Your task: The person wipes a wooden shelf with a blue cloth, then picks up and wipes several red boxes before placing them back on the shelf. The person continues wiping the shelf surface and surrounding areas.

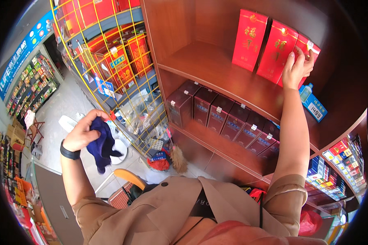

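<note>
My left hand [82, 131], with a black band on the wrist, pinches a dark blue cloth [101, 144] that hangs down in folds. On the upper shelf [199, 58] of a brown wooden cabinet, my right hand [298, 69] grips the rightmost red gift box [303, 41], its thumb by the box's left edge and its fingers across the front. Beside it leans another red box [277, 50] with gold characters. A third red box [250, 39] stands apart to the left. My right hand hides the lower part of the rightmost box.
Several dark maroon boxes [219, 113] line the lower shelf. Below my right hand a blue price tag [313, 104] hangs at the shelf edge. A yellow wire grid [110, 55] fronts the left rack. A straw broom [178, 159] and a yellow chair back [129, 177] are near me.
</note>
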A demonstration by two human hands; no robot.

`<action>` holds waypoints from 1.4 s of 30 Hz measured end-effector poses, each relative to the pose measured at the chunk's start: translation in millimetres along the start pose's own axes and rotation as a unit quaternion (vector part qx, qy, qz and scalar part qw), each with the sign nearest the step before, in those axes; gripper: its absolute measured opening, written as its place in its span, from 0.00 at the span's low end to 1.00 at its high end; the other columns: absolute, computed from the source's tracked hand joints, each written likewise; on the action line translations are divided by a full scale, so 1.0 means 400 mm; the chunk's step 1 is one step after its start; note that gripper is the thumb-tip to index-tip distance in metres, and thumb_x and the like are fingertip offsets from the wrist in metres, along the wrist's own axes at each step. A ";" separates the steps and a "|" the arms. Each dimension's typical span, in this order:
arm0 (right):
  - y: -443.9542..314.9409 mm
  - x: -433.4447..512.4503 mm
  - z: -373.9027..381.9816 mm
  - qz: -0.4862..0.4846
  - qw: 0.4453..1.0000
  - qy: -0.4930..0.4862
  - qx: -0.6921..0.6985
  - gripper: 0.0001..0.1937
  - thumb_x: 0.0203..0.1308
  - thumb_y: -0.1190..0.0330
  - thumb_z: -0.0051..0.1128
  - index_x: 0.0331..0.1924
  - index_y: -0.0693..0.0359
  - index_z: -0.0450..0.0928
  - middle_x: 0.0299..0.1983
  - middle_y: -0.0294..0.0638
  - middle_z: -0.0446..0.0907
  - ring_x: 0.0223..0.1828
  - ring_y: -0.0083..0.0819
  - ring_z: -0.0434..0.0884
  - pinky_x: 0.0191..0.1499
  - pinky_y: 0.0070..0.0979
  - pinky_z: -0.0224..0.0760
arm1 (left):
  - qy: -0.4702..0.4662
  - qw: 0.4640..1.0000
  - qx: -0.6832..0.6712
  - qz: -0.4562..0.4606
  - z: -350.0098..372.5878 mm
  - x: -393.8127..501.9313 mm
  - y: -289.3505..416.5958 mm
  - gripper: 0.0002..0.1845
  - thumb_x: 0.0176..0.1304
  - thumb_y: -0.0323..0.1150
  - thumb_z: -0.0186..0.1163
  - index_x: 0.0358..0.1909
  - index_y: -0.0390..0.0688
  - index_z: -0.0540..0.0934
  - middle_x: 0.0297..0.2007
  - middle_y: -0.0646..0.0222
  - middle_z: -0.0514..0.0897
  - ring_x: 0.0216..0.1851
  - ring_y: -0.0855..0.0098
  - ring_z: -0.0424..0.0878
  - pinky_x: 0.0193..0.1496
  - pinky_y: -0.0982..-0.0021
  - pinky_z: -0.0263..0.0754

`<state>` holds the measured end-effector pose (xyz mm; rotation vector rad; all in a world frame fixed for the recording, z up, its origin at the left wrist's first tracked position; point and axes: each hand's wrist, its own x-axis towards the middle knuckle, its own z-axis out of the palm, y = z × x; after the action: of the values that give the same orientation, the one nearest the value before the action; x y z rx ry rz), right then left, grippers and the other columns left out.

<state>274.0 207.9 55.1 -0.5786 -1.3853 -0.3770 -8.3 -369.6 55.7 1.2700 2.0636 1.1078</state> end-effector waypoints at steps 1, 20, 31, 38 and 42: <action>-0.004 -0.001 -0.002 0.012 1.000 -0.011 0.005 0.16 0.65 0.62 0.58 0.56 0.49 0.80 0.73 0.49 0.56 0.68 0.45 0.59 0.70 0.49 0.46 | 0.007 0.999 0.044 0.014 0.008 0.003 0.001 0.30 0.44 0.17 0.50 0.55 0.38 0.75 0.53 0.66 0.76 0.60 0.72 0.71 0.68 0.72 0.59; 0.033 -0.001 -0.008 0.018 0.999 -0.010 -0.032 0.12 0.66 0.63 0.56 0.50 0.50 0.83 0.71 0.51 0.58 0.67 0.47 0.61 0.68 0.47 0.52 | 0.403 0.591 0.587 0.380 0.149 0.754 0.176 0.22 0.53 0.36 0.65 0.53 0.48 0.81 0.56 0.57 0.75 0.54 0.56 0.75 0.55 0.57 0.71; 0.053 0.007 -0.006 -0.033 0.999 -0.043 0.007 0.11 0.67 0.64 0.56 0.49 0.53 0.84 0.66 0.55 0.64 0.66 0.47 0.63 0.69 0.46 0.51 | 0.005 0.861 0.485 0.153 0.236 1.115 0.025 0.34 0.75 0.44 0.44 0.70 0.26 0.58 0.66 0.34 0.66 0.68 0.43 0.67 0.70 0.56 0.62; 0.058 0.008 -0.003 -0.048 0.997 -0.052 -0.011 0.10 0.66 0.64 0.57 0.47 0.53 0.85 0.66 0.54 0.65 0.66 0.48 0.63 0.68 0.46 0.53 | 0.010 0.887 0.447 0.113 0.293 1.320 0.072 0.32 0.71 0.43 0.47 0.69 0.30 0.60 0.70 0.40 0.62 0.71 0.45 0.63 0.73 0.54 0.60; 0.052 0.010 -0.005 -0.048 0.998 -0.042 -0.015 0.10 0.66 0.63 0.57 0.47 0.52 0.85 0.66 0.54 0.64 0.65 0.49 0.63 0.68 0.47 0.53 | 0.076 0.917 0.391 0.011 0.340 1.390 0.111 0.30 0.68 0.37 0.52 0.68 0.34 0.62 0.71 0.43 0.60 0.70 0.43 0.64 0.72 0.52 0.61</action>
<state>288.2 224.0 55.5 -0.5586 -1.4948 -0.4555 -141.9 188.0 26.3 1.5819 2.7506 0.3633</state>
